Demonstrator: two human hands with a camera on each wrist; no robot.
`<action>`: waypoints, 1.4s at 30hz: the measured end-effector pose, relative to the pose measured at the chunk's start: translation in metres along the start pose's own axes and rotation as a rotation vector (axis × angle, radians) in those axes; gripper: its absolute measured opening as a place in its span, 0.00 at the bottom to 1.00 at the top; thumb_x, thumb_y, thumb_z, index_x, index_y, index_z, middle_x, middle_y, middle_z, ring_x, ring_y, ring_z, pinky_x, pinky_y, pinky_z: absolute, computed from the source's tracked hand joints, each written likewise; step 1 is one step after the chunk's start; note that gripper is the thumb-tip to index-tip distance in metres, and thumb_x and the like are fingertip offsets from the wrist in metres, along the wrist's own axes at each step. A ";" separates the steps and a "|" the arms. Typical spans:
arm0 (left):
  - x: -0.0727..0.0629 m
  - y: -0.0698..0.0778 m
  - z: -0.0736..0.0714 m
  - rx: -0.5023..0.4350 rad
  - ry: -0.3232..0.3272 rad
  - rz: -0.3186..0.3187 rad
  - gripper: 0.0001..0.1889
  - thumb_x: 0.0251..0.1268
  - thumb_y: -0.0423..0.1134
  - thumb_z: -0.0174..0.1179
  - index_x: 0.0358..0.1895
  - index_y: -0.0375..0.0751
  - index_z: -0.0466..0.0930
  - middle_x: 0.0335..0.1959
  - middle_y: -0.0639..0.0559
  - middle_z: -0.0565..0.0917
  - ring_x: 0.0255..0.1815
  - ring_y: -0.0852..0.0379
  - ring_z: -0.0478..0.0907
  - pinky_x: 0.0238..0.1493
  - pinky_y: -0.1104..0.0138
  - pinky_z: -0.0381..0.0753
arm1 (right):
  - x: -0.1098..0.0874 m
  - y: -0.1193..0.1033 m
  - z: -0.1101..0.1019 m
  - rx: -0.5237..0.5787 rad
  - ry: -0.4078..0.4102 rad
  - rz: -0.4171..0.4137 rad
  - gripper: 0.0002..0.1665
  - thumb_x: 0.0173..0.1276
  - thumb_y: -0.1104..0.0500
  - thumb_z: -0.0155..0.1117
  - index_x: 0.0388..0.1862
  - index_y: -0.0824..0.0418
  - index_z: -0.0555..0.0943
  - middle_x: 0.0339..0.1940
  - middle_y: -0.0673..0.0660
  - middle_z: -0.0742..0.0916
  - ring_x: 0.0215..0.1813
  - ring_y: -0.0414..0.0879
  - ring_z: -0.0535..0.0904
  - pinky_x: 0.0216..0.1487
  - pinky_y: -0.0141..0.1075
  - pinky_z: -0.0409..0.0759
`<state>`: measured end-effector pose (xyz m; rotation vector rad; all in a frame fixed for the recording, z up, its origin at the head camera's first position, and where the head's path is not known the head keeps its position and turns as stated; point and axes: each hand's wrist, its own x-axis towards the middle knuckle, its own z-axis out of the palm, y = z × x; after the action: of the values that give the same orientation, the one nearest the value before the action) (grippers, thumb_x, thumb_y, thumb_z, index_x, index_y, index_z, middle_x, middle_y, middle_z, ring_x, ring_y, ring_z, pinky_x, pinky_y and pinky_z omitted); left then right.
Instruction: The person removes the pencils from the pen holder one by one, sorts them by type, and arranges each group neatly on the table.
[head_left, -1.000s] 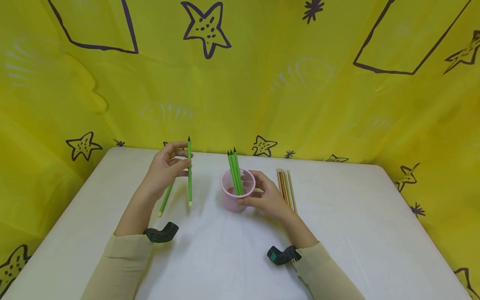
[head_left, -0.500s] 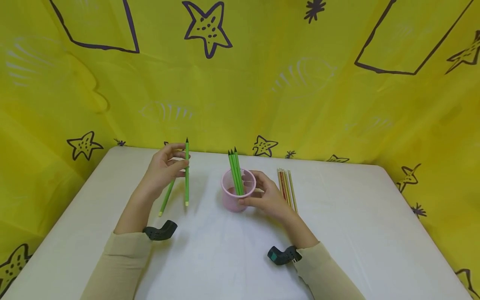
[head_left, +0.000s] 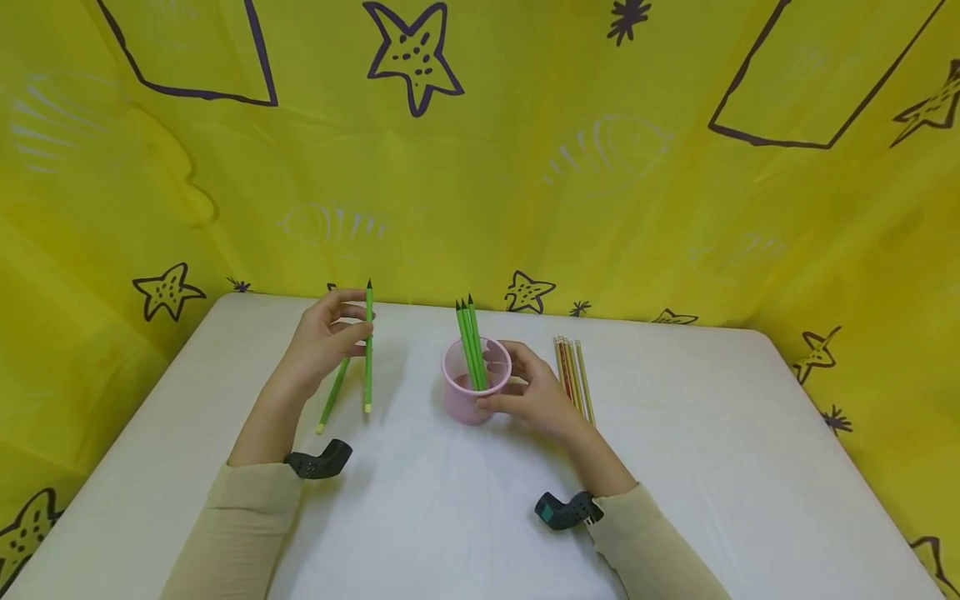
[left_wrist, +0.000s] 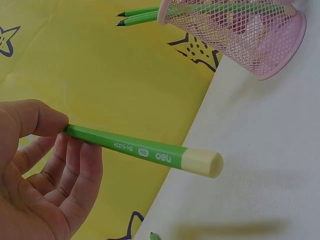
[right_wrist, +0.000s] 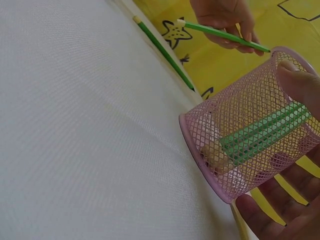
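My left hand [head_left: 324,337] pinches a green pencil [head_left: 368,358] between thumb and fingers, upright with its black point at the top. In the left wrist view the cream end of this pencil [left_wrist: 145,150] faces the camera, and lettering shows on its side. My right hand [head_left: 536,390] grips a pink mesh pencil cup [head_left: 468,408] by its right side, thumb near the rim. Several green pencils [head_left: 471,346] lean inside the cup, points up. Another green pencil [right_wrist: 162,52] lies on the table, partly hidden behind my left hand in the head view.
Several gold and red pencils [head_left: 573,375] lie side by side on the white table [head_left: 675,467], right of my right hand. A yellow cloth [head_left: 480,167] with drawn stars hangs behind the table's far edge. Dark wrist cameras [head_left: 321,460] sit at both cuffs.
My left hand has drifted slightly left with the upright pencil, a little farther from the cup. My right hand and the cup have stayed in place.
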<state>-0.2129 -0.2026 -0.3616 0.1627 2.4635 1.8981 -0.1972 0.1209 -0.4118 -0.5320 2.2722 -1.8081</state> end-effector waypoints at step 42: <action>0.008 -0.031 0.002 0.219 -0.028 -0.063 0.25 0.70 0.31 0.55 0.69 0.36 0.68 0.53 0.35 0.76 0.38 0.48 0.81 0.37 0.62 0.88 | 0.003 0.004 -0.002 -0.004 -0.013 -0.012 0.47 0.51 0.65 0.81 0.69 0.55 0.70 0.65 0.57 0.80 0.65 0.57 0.76 0.63 0.49 0.80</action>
<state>-0.2231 -0.2075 -0.3917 0.1138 2.6194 1.5884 -0.2009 0.1221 -0.4146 -0.5579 2.2695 -1.7999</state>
